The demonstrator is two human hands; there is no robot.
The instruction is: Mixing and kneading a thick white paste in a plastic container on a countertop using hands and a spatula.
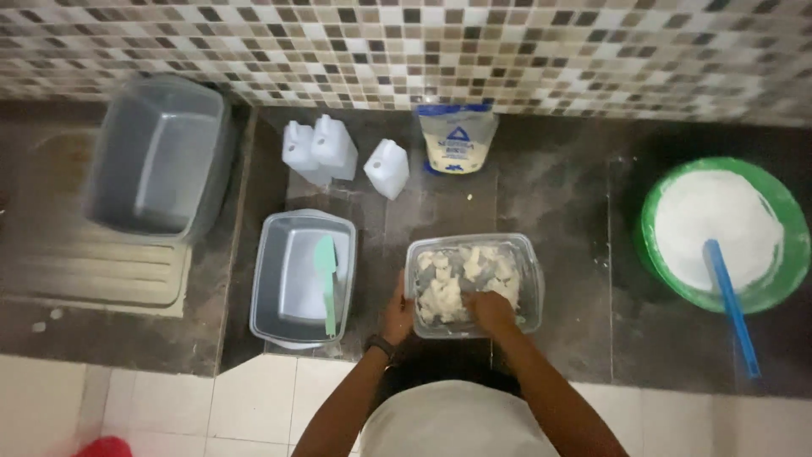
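Right hand (491, 309) sunk, fingers curled, into pale lumpy dough filling a clear rectangular container (531, 262) on the dark counter (567, 211); left hand (397, 311) pressed flat against its near-left wall, beside a grey tub (275, 288) holding a green spatula (326, 283).

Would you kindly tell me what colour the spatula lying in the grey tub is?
The spatula is pale mint green, seen in the head view.

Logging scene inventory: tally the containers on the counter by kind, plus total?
Grey tubs: 2, large and small
Clear tub of pale dough pieces: 1, left hand on its side, right hand inside
White jugs: 3
Pouch bag: 1
Green bowl of white powder: 1
Total: 8
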